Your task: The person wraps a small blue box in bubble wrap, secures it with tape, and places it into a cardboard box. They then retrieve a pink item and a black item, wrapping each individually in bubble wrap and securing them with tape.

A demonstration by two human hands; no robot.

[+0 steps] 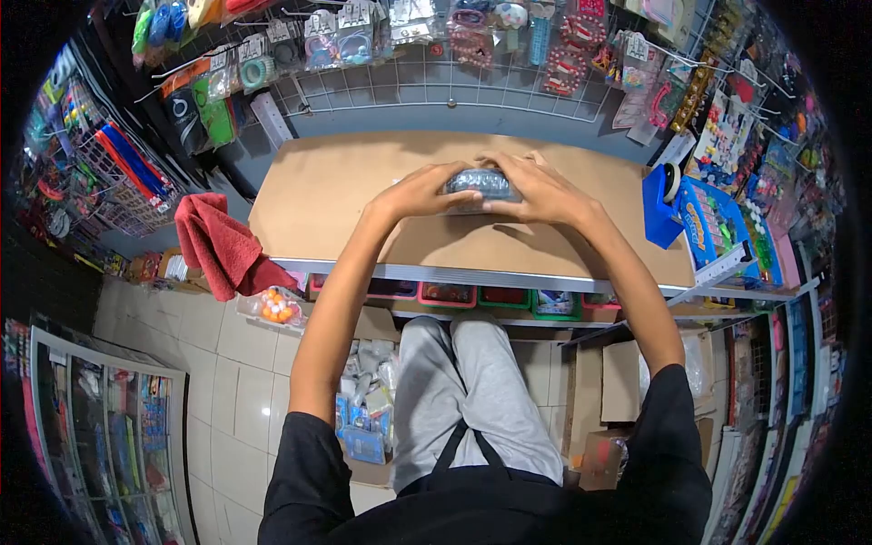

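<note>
Between my two hands, over the middle of the brown tabletop (336,200), is a small clear plastic-looking pack (484,184) with a ridged, shiny top. My left hand (431,189) closes on its left side, thumb along the front edge. On the right side my right hand (531,188) grips it, fingers over the back and thumb at the front. Both thumbs nearly meet at the pack's near edge. What lies inside the pack is too small to make out.
A red cloth (218,241) hangs over the table's left corner. At the right end stand a blue tape dispenser (664,204) and a blue toy pack (713,227). Small coloured trays (447,294) sit under the tabletop. Hanging goods cover the wire grid (363,95) behind.
</note>
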